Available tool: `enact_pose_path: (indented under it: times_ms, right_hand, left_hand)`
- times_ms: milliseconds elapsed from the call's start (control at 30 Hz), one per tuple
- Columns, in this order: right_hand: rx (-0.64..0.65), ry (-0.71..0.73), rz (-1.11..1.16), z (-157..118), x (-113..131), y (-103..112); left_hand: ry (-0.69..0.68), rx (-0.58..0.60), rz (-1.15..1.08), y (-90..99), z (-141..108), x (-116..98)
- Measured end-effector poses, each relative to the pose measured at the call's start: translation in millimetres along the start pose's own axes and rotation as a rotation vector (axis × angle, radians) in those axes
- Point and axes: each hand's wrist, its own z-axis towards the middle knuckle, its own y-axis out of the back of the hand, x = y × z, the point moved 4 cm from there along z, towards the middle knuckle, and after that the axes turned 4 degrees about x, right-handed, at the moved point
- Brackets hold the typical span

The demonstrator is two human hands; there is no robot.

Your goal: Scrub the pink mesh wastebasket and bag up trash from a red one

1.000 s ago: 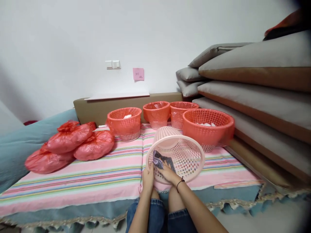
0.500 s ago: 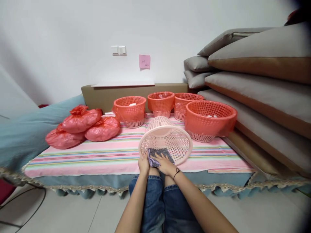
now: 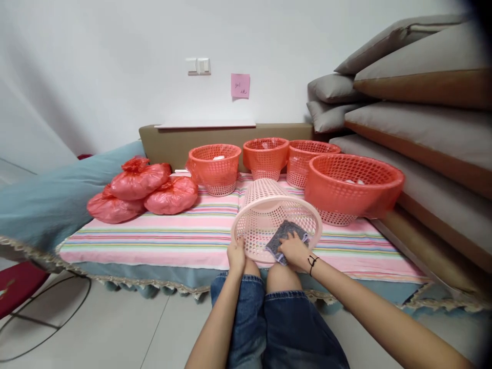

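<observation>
A pale pink plastic basket (image 3: 265, 188) with a mesh of holes lies on its side, its mouth facing me above my knees. My left hand (image 3: 236, 256) is closed on the lower left of its rim. My right hand (image 3: 295, 251) holds a dark grey cleaning cloth (image 3: 285, 231) with lilac edging against the lower right of the basket's inside. The fingers rest on top of the cloth; the palm's underside is hidden.
Several pink baskets wrapped in red plastic, such as one (image 3: 351, 184) at right, stand behind. Red tied bags (image 3: 171, 196) are piled at left. Grey cushions (image 3: 418, 123) are stacked at right. A striped cloth (image 3: 154, 238) covers the seat. A red stool (image 3: 21, 284) stands at lower left.
My right hand has moved right with the cleaning cloth, from the rim's lower left to its lower right. My left hand stays at the rim. The view has shifted slightly.
</observation>
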Motion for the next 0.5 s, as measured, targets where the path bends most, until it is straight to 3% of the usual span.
enact_pose_path:
  times_ms: [133,333,500]
  right_hand:
    - [-0.101,-0.045,0.056,16,-12,14]
    - [-0.398,-0.182,0.133,58,-38,44]
    - [-0.503,-0.174,0.062,89,-39,40]
  left_hand:
    - [-0.044,0.006,0.005,-3.2,-6,-3]
    - [-0.057,0.007,-0.038,-4.5,-10,-1]
    - [-0.077,0.002,-0.095,-6.1,-11,1]
